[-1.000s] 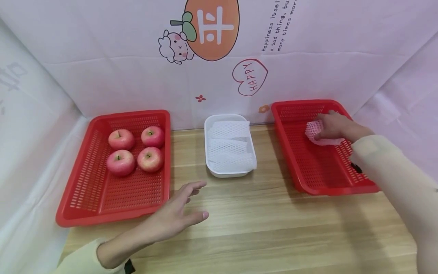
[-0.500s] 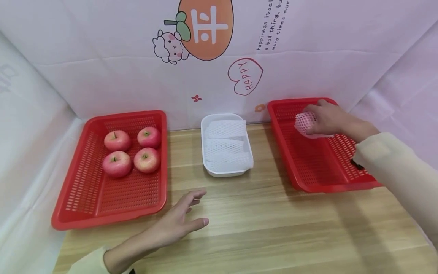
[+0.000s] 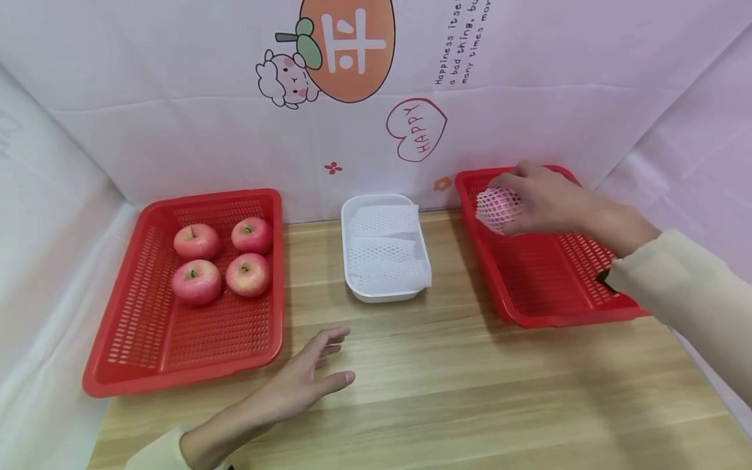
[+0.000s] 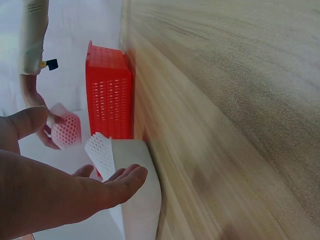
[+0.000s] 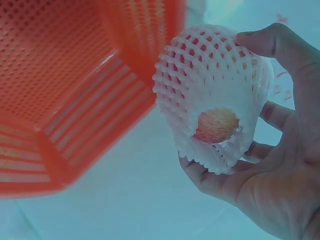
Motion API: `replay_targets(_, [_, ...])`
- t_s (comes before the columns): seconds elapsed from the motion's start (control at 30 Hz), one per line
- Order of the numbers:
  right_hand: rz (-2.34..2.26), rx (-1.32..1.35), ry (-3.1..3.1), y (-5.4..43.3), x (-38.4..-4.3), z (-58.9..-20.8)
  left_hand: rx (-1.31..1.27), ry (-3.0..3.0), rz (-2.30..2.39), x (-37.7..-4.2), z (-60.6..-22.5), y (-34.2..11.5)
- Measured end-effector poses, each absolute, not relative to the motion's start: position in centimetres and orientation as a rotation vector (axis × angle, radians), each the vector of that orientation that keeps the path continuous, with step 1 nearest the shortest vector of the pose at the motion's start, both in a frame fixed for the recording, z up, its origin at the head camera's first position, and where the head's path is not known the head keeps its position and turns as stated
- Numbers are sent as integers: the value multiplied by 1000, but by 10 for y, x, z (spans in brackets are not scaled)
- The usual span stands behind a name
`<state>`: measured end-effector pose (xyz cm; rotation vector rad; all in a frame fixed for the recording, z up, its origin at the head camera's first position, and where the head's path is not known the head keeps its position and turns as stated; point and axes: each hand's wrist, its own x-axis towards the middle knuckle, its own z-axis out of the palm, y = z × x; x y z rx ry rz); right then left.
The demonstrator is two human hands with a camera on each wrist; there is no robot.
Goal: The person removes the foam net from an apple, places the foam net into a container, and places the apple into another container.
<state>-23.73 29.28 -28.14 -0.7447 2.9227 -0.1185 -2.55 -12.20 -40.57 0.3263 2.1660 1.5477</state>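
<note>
My right hand (image 3: 546,199) grips an apple (image 5: 216,126) wrapped in a foam net sleeve (image 3: 499,210), lifted over the left side of the right red basket (image 3: 510,307). In the right wrist view, the thumb and curled fingers hold the netted apple, and a patch of its skin shows through the sleeve's end. My left hand (image 3: 299,378) hovers over the table in front of the left basket, its fingers extended and holding nothing. In the left wrist view, the left hand (image 4: 65,187) is near a white tray (image 4: 142,195).
The left red basket (image 3: 176,378) contains several bare apples (image 3: 197,282). At the back middle, white foam net sleeves (image 3: 384,251) lie in the white tray (image 3: 388,298). Behind stands a printed white cloth (image 3: 223,143) over the back.
The right hand has raised the netted apple from inside the right basket and carried it leftward toward the basket's left rim. The left hand stays nearly in place. The view has shifted slightly.
</note>
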Motion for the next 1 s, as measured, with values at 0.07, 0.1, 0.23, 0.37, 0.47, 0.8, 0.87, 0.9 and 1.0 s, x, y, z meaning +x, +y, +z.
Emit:
replay_targets(0.07, [-133,-769,2920,285,-231,-279,321,2161,1548,-26,-407,-122])
replay_targets(0.1, [-140,-786,2922,281,-228,-277,319,2159,1549,-26,-408,-122])
replay_targets(0.23, [-176,-884,2924,266,-216,-276,311,2145,1558,-25,-411,-122])
replay_targets(0.37, [-187,-965,2911,252,-204,-275,305,2136,1566,-24,-413,-122])
replay_targets(0.47, [-196,-1022,2898,241,-195,-276,296,2138,1567,-24,-414,-122])
replay_targets(0.8, [-187,-1269,2820,207,-156,-295,254,2133,1589,-26,-414,-120])
replay_targets(0.87, [-176,-1281,2795,201,-148,-298,249,2137,1591,-27,-414,-119])
replay_targets(0.9, [-172,-1301,2787,198,-145,-300,251,2141,1594,-28,-415,-118])
replay_targets(1.0, [-155,-1350,2764,190,-135,-308,276,2190,1594,-30,-419,-116])
